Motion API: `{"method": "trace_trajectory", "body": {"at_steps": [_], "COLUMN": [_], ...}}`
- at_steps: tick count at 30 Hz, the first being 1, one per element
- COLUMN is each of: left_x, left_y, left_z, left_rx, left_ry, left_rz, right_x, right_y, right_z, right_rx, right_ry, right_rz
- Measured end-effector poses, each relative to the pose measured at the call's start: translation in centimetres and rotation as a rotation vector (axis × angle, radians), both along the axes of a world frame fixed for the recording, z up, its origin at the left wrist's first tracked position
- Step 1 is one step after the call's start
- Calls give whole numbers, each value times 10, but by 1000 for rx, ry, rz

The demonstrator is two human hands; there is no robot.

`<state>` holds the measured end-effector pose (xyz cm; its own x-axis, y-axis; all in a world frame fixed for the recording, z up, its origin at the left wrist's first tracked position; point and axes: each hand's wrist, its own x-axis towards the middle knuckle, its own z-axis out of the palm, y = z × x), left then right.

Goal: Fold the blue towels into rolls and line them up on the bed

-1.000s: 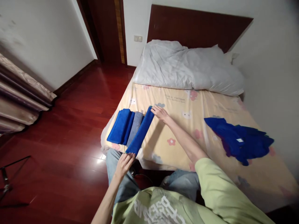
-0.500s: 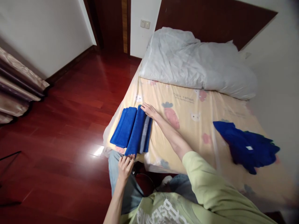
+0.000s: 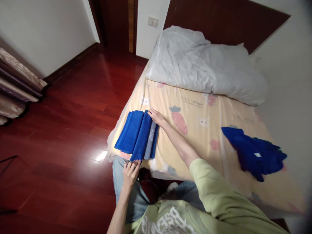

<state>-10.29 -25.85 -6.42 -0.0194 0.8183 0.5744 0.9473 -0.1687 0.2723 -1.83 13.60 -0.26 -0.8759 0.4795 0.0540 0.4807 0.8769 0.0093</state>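
A blue cloth strip lies lengthwise near the bed's front left corner. My left hand pinches its near end at the bed edge, and my right hand grips its far end. Just left of it are folded blue cloths lying side by side. Partly under the strip, on its right, a grey-blue band with white marks shows, with more blue cloth beside it. A crumpled blue cloth pile with a small white label rests at the right of the bed.
The bed sheet is pale orange with carrot and cat prints. A grey-white quilt is bunched before the dark headboard. Red wooden floor lies to the left, with a curtain at the far left.
The camera view has shifted slightly. Both hands keep their hold on the strip's ends, and its near end looks a little flatter.
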Motion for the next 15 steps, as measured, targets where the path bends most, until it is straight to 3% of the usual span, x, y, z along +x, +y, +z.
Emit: {"method": "trace_trajectory", "body": {"at_steps": [5,8,12,15], "left_x": [4,8,14,21], "left_y": [2,-1,-24,-48], "left_z": [0,6,15,18], "left_rx": [-41,-56,-67,-90], "left_ry": [-12,-45,-106,-117], "left_rz": [52,97,59,-31], "right_x": [5,23,76,137], "right_y": [0,-8,-45,-90], "right_z": [12,24,23,1], "right_rx": [-42,-51,-54,-85], "right_ry": [27,125,335,471], "right_rz": [-3,-63,-241,-378]}}
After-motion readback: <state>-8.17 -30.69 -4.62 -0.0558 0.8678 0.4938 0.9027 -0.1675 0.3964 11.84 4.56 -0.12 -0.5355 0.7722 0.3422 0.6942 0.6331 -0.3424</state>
